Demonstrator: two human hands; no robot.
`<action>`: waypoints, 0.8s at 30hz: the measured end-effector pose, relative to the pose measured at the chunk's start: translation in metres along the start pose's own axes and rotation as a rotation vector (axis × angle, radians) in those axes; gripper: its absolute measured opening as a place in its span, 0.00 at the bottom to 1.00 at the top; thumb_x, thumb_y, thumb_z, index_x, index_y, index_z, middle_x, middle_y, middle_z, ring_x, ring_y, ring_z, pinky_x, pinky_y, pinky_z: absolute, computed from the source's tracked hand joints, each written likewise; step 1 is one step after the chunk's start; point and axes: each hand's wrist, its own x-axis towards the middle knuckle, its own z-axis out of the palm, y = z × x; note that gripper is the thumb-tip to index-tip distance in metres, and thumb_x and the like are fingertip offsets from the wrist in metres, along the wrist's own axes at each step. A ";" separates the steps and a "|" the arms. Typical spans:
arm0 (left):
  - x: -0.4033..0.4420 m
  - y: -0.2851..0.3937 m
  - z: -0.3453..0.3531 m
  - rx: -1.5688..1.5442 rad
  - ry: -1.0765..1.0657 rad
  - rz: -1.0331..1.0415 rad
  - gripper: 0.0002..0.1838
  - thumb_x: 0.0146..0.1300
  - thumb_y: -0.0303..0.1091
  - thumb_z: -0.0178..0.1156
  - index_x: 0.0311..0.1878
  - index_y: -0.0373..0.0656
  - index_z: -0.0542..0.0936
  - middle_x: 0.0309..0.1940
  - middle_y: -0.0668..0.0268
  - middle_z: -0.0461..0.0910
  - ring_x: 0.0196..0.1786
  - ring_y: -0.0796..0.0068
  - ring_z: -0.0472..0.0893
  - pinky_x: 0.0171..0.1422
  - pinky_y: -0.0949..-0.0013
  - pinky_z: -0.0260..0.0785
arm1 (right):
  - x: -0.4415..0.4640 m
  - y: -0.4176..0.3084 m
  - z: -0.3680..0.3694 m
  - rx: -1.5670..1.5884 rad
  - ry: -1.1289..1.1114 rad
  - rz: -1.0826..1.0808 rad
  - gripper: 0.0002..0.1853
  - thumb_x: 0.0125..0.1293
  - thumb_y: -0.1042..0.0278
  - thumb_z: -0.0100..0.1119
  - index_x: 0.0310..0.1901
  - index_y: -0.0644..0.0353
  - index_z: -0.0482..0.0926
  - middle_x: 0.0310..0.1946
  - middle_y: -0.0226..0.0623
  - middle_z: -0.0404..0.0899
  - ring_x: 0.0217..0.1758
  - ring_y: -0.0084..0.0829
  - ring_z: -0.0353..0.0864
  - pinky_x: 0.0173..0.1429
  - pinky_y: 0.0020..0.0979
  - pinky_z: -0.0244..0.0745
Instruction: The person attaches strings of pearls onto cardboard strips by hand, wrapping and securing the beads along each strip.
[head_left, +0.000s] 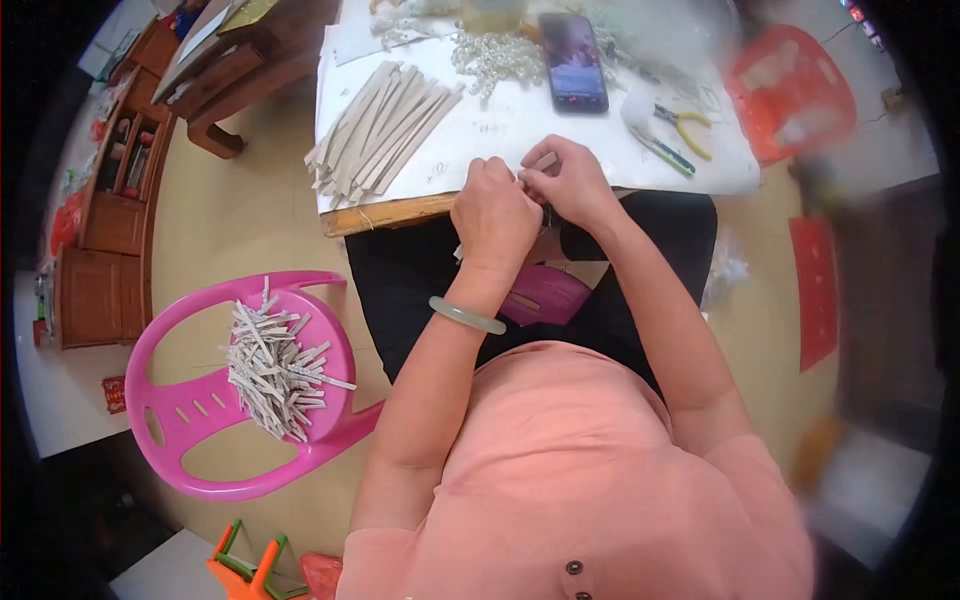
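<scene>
Left hand (497, 215) and right hand (570, 185) meet at near edge of bench (395, 212). Right pinches a small pale piece (545, 160), mostly hidden; its long axis unclear. Left: fingers bent, tips hidden; cannot tell if gripping. Strips (385, 130) lie on bench, forward and left of both hands, left nearer; long axes slant far-right to near-left.

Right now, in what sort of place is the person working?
Probably a home room used for handwork: pale strips and pliers lie on a table, shorter strips are piled on a pink chair, and a wooden cabinet stands at left.
</scene>
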 end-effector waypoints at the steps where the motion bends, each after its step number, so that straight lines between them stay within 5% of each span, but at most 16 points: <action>1: -0.001 -0.005 0.001 -0.022 0.027 0.060 0.07 0.56 0.28 0.60 0.31 0.34 0.74 0.28 0.55 0.78 0.24 0.59 0.78 0.30 0.60 0.69 | -0.002 0.001 0.002 -0.035 0.067 -0.063 0.11 0.53 0.72 0.64 0.38 0.64 0.76 0.31 0.40 0.82 0.32 0.28 0.83 0.39 0.27 0.76; 2: -0.002 -0.011 0.000 -0.019 0.036 0.067 0.07 0.56 0.28 0.60 0.31 0.34 0.74 0.28 0.55 0.78 0.24 0.59 0.78 0.30 0.60 0.69 | -0.005 0.002 0.004 -0.068 0.136 -0.127 0.11 0.53 0.72 0.63 0.39 0.63 0.76 0.32 0.40 0.82 0.34 0.31 0.83 0.40 0.28 0.76; 4: -0.010 -0.027 -0.009 -0.585 -0.176 -0.111 0.07 0.61 0.29 0.58 0.32 0.37 0.72 0.28 0.60 0.78 0.23 0.71 0.77 0.25 0.69 0.68 | -0.035 -0.024 0.007 -0.011 0.191 -0.206 0.10 0.54 0.75 0.62 0.39 0.62 0.76 0.32 0.39 0.80 0.34 0.33 0.82 0.38 0.28 0.76; 5: -0.018 -0.027 -0.025 -1.029 -0.313 -0.410 0.05 0.65 0.29 0.56 0.36 0.39 0.72 0.27 0.65 0.77 0.23 0.81 0.75 0.22 0.78 0.66 | -0.053 -0.039 0.007 0.001 0.314 -0.343 0.10 0.54 0.76 0.61 0.40 0.62 0.76 0.32 0.39 0.78 0.34 0.33 0.80 0.36 0.28 0.75; 6: -0.024 -0.031 -0.041 -1.129 -0.393 -0.537 0.05 0.65 0.28 0.56 0.40 0.39 0.71 0.28 0.65 0.77 0.22 0.81 0.75 0.22 0.81 0.65 | -0.068 -0.045 0.010 0.011 0.435 -0.469 0.11 0.54 0.78 0.61 0.40 0.61 0.76 0.33 0.39 0.76 0.34 0.33 0.79 0.35 0.29 0.75; 8: -0.039 -0.031 -0.053 -1.367 -0.315 -0.621 0.03 0.65 0.27 0.56 0.38 0.39 0.72 0.25 0.67 0.78 0.21 0.84 0.75 0.20 0.83 0.63 | -0.087 -0.044 0.012 -0.021 0.346 -0.507 0.11 0.54 0.79 0.61 0.40 0.61 0.76 0.33 0.39 0.75 0.33 0.34 0.77 0.34 0.29 0.74; 12: -0.060 -0.023 -0.049 -1.467 -0.404 -0.610 0.04 0.64 0.27 0.58 0.40 0.40 0.73 0.26 0.69 0.80 0.21 0.86 0.75 0.20 0.84 0.63 | -0.095 -0.037 0.023 -0.108 0.153 -0.529 0.09 0.52 0.77 0.63 0.36 0.63 0.77 0.31 0.40 0.73 0.32 0.39 0.75 0.36 0.32 0.72; 19: -0.063 -0.024 -0.048 -1.347 -0.376 -0.593 0.06 0.64 0.26 0.58 0.43 0.38 0.77 0.27 0.69 0.79 0.22 0.85 0.73 0.24 0.84 0.62 | -0.092 -0.036 0.026 -0.098 0.192 -0.490 0.07 0.51 0.77 0.63 0.32 0.62 0.77 0.27 0.38 0.75 0.32 0.38 0.76 0.36 0.33 0.71; 24: -0.064 -0.021 -0.047 -1.377 -0.396 -0.629 0.06 0.61 0.25 0.61 0.41 0.36 0.78 0.25 0.71 0.80 0.20 0.90 0.71 0.21 0.85 0.59 | -0.095 -0.043 0.021 -0.034 0.158 -0.452 0.06 0.52 0.82 0.62 0.31 0.64 0.76 0.26 0.36 0.73 0.28 0.28 0.73 0.34 0.26 0.69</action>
